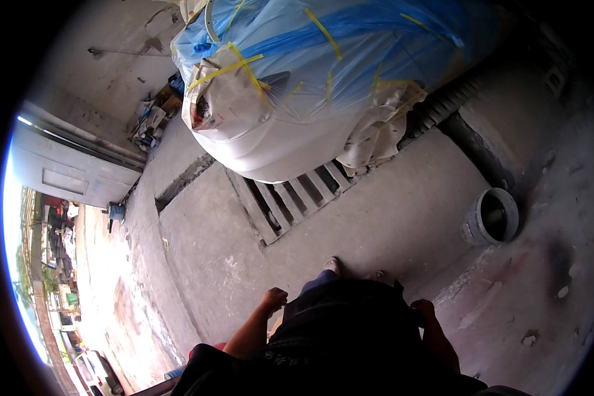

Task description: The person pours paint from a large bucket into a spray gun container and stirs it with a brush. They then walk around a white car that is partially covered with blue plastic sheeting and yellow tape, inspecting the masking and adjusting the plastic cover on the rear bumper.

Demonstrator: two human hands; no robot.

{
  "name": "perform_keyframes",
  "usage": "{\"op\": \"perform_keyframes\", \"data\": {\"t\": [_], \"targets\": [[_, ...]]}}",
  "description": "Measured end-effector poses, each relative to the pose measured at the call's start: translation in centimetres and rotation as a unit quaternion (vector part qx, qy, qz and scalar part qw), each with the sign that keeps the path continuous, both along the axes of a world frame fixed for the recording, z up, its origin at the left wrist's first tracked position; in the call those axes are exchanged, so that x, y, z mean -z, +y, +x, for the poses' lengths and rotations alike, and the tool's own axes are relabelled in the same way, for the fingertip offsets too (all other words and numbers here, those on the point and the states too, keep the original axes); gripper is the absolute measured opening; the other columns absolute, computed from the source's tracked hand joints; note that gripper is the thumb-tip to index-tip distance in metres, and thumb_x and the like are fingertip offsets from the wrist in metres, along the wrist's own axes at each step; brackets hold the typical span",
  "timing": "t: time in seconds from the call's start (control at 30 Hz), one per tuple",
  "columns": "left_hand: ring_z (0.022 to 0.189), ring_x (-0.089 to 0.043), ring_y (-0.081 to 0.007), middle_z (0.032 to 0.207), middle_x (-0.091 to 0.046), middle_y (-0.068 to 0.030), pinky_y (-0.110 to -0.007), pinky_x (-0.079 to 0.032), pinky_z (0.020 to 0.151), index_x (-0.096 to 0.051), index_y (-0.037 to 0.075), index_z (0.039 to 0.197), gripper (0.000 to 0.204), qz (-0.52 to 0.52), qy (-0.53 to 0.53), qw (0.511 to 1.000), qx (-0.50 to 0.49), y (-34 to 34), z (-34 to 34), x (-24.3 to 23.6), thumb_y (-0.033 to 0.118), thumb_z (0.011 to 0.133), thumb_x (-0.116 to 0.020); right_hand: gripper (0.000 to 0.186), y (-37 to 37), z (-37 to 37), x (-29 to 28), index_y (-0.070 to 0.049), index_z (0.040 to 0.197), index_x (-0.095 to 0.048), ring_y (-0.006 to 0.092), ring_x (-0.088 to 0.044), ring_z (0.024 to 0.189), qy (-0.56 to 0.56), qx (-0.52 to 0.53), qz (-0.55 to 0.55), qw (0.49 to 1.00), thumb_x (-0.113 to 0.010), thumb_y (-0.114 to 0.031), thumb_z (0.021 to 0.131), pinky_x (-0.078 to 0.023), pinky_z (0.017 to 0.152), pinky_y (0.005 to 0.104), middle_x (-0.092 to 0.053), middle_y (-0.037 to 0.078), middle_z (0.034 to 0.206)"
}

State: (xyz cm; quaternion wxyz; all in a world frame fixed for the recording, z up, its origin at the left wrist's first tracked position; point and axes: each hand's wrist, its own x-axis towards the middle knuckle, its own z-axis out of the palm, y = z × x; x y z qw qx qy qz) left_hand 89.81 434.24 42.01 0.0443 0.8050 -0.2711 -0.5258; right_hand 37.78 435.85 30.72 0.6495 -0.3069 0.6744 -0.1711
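Observation:
My left hand (274, 299) hangs beside my body at the lower middle, its fingers loosely curled, with nothing showing in it. On the other side of my dark clothing is my right hand (423, 306); it is in shadow and its fingers cannot be made out. Neither hand touches the car. Ahead of me stands a car wrapped in clear and blue plastic film (376, 49), with yellow tape (323, 33) across it. Its white bumper (264, 148) is bare, and masking paper (375, 140) covers parts at both sides.
Below the bumper a slatted floor grate (297, 201) lies over a trench. A round bucket (494, 216) stands at the right. Clutter (153, 122) is piled by the far-left wall. At the left a metal door (72, 168) stands beside a bright opening, with a parked vehicle (99, 373) outside.

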Motion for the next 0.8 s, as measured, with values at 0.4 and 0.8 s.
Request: {"op": "perform_keyframes", "data": {"t": [0.4,0.8], "targets": [[0.058,-0.054,-0.0141,0.07,-0.059,-0.0049,-0.027,-0.044,0.05,-0.058,0.003,0.081,0.017,-0.106,0.009,0.971,0.214,0.7,0.5,3.7,0.019,0.078,-0.054,0.015,2.0,-2.0,3.1,-0.012,0.092,-0.054,0.0181,-0.058,0.066,-0.005,0.022,-0.028,0.999,-0.051,-0.02,0.08,-0.044,0.057,0.0334,-0.06,0.006,0.08],[0.071,-0.059,-0.017,0.08,-0.06,-0.006,-0.03,-0.05,0.057,-0.057,0.007,0.082,0.012,-0.214,-0.082,0.797,0.559,-3.2,-0.4,6.9,0.012,0.07,-0.057,0.009,1.1,-4.3,-0.6,-0.009,0.083,-0.053,0.0165,-0.056,0.065,0.081,-0.159,0.012,0.984,-0.05,-0.016,0.078,-0.045,0.055,0.0302,-0.056,0.007,0.076]]}}
